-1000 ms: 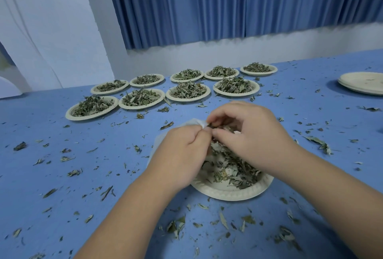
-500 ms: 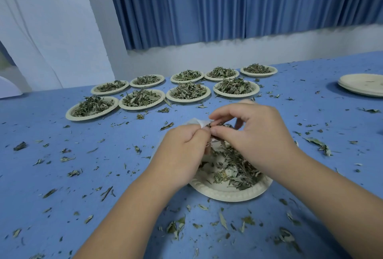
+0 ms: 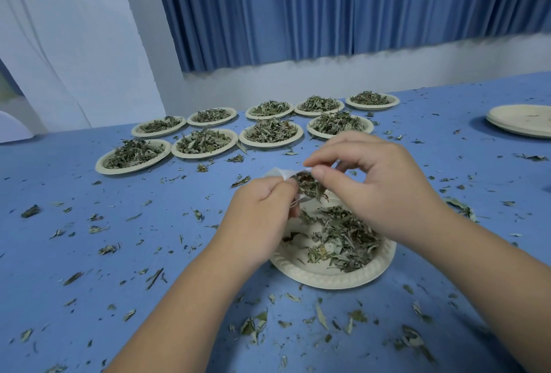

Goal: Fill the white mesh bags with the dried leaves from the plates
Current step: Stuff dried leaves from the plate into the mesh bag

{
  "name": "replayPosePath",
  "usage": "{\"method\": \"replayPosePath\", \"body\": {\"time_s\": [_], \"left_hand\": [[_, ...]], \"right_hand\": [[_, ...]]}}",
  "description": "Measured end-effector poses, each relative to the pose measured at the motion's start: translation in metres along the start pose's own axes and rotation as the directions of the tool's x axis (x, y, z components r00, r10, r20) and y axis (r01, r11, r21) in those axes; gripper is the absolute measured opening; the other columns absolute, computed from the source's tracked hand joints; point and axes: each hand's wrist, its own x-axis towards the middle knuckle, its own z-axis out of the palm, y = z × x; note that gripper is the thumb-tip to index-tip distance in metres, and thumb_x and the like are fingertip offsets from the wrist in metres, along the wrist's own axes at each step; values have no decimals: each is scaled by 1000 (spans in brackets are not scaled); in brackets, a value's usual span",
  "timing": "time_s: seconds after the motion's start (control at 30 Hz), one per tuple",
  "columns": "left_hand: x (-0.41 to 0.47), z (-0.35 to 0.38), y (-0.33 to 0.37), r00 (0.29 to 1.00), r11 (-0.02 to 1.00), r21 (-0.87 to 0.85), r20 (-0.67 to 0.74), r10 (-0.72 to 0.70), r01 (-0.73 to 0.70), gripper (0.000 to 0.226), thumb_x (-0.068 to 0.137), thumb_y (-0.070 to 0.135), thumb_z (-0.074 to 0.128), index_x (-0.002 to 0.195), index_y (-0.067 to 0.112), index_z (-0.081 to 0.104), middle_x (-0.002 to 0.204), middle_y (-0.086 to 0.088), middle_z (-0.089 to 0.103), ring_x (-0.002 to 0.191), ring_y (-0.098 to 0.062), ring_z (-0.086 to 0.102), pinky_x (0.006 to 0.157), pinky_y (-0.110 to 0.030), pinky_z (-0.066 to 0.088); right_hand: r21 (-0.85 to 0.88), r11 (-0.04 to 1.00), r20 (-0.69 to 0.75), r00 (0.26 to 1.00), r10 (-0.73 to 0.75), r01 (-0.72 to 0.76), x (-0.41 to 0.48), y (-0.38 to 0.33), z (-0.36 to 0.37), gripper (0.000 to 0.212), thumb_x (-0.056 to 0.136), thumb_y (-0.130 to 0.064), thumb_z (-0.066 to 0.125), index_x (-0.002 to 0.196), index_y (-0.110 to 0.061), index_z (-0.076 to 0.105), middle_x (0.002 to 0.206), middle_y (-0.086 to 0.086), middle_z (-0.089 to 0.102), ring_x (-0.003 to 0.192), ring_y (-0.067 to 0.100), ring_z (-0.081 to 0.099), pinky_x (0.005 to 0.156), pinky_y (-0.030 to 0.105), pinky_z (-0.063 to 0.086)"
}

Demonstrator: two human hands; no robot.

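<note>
A small white mesh bag (image 3: 281, 173) hangs open over the near paper plate (image 3: 325, 278), with dried leaves showing in its mouth. My left hand (image 3: 259, 223) grips the bag's near left side, fingers curled round it. My right hand (image 3: 378, 181) pinches the bag's far rim between thumb and forefinger. The plate under my hands holds a loose heap of dried leaves (image 3: 343, 238). Most of the bag is hidden behind my hands.
Several paper plates heaped with dried leaves (image 3: 271, 131) stand in two rows at the back of the blue table (image 3: 89, 253). A stack of empty plates (image 3: 521, 120) sits at the right edge. Leaf crumbs are scattered all over the cloth.
My right hand has lifted from the leaves and moved to the bag's rim, which it now pinches. The bag's mouth is pulled wider and higher above the plate.
</note>
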Motion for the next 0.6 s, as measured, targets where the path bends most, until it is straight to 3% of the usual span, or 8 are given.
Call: {"method": "replayPosePath", "body": {"time_s": [0.1,0.17,0.23,0.43,0.6], "left_hand": [[2,-2,1,999,998,-51,-31,-26,24,48,94,29,48,47,23,55,47,9,49,46,-7,43,45,-17,34],[3,-3,1,998,993,-107,-35,-59,55,49,94,28,48,46,22,53,46,8,47,43,-8,40,42,-16,32],[3,-3,1,996,988,-136,-33,-77,72,49,95,28,48,47,22,52,45,9,46,41,-7,38,39,-14,30],[2,-1,1,999,999,-44,-46,-7,5,50,95,30,48,46,24,54,43,11,48,42,-3,41,42,-13,31],[-2,1,-1,998,996,62,-15,67,-66,42,93,32,48,53,25,55,45,15,49,41,-1,41,41,-13,31]], "right_hand": [[2,994,-29,994,105,-105,2,2,-2,15,81,-35,67,96,-37,66,100,-16,58,91,0,57,74,15,46],[-59,972,63,971,230,-227,2,6,-2,41,70,-55,68,106,-41,58,110,-20,51,92,-4,56,74,17,46],[-77,943,140,933,331,-323,1,8,2,55,62,-62,71,110,-43,53,112,-23,48,85,-6,59,69,12,44],[212,902,65,927,370,-375,-2,8,12,24,68,-26,83,83,-33,67,84,-7,70,71,14,67,70,29,54],[233,914,59,943,328,-332,-3,6,15,16,74,-14,79,77,-28,73,63,-8,68,59,5,61,59,19,50]]}}
